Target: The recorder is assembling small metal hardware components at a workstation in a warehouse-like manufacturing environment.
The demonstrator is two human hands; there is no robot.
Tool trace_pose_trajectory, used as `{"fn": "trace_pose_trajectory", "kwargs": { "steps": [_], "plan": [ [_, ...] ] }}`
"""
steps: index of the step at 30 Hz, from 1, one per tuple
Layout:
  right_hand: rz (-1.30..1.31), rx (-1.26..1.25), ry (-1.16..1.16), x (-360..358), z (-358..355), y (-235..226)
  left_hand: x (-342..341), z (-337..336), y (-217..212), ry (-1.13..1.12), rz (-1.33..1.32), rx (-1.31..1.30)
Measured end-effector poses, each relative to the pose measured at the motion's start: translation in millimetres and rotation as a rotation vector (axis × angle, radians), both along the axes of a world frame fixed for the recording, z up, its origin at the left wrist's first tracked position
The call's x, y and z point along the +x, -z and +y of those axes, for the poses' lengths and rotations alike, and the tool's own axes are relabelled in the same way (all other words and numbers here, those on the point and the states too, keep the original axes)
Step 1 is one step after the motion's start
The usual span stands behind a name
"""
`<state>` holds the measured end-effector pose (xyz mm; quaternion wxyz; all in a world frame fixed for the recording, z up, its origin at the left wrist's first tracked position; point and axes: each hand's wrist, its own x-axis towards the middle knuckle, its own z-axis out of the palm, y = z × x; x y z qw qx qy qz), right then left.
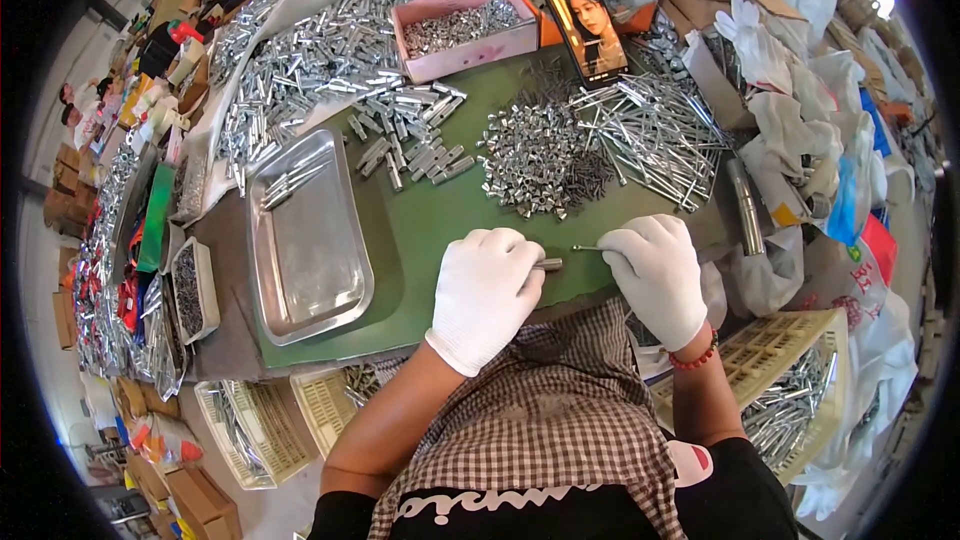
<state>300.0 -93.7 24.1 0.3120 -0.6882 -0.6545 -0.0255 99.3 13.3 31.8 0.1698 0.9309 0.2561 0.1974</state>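
A pink box (465, 35) at the far edge of the green mat (440, 220) holds a heap of small shiny metal pieces. To my left a steel tray (305, 240) lies on the mat with only a few silver tubes at its far end. Further left, a small white tray (192, 290) is filled with thin dark pins. Below the table edge a cream plastic basket (790, 380) on my right carries long silver tubes, and another cream basket (250, 430) on my left holds a few more.

My left hand (485, 290), in a white glove, is curled closed around a short silver tube (548, 264); only its end pokes out past my fingertips, pointing right. My right hand (657, 275), also gloved, pinches a thin metal pin (588, 248) between thumb and forefinger, the other fingers folded in. The pin is slim, straight and bright, its free tip aimed left at the tube's mouth, just short of it. Both pieces hang just above the near edge of the mat, in front of my checked apron (550, 420).

Beyond them lie a pile of small metal caps (535, 155) and a loose spread of long pins (650, 130).
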Motion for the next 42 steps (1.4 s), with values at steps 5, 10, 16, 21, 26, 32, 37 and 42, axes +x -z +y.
{"fn": "trace_pose_trajectory", "kwargs": {
  "steps": [5,10,16,21,26,32,37,42],
  "plan": [
    [0.038,0.019,-0.028,-4.1,2.1,2.4,-6.2,-9.8,6.7,-0.104,-0.075,-0.060],
    [0.024,0.031,-0.044,-6.1,4.2,3.8,-5.2,-14.1,7.9,-0.147,-0.111,-0.037],
    [0.030,0.033,-0.079,-4.0,7.7,6.0,-6.4,-18.2,12.3,-0.137,-0.042,0.004],
    [0.028,0.042,-0.087,-6.4,12.7,2.2,-5.9,-20.1,10.6,-0.144,-0.011,0.023],
    [0.193,0.069,0.083,13.9,22.1,10.5,-6.7,-18.6,13.4,-0.139,-0.052,0.047],
    [0.174,0.060,0.217,15.3,52.2,5.5,-6.8,-17.5,15.9,-0.133,-0.087,0.071],
    [0.046,0.059,0.141,23.8,65.9,7.5,-6.9,-18.2,15.9,-0.129,-0.082,0.059],
    [0.010,0.117,0.094,21.0,65.4,0.7,-7.2,-16.7,17.4,-0.127,-0.090,0.054]
  ]
}}
